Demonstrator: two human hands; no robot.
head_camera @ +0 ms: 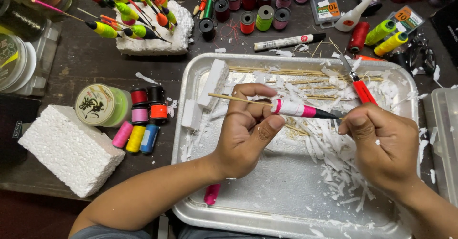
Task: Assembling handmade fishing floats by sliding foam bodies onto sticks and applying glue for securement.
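Float (293, 109) lies left-right over the tray (286, 210). Left hand (245, 129) fingers clamped on its stick end; right hand (381, 143) fingers pinch the dark tip.

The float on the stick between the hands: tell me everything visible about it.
The float is a slim spindle on a thin wooden stick, white with pink bands and a dark tapered tip. It lies nearly level above the metal tray. The left hand pinches the stick and body; the right hand meets the dark tip end.

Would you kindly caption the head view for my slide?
Left hand holds a pink-and-white float; right hand pinches its tip over a metal tray.
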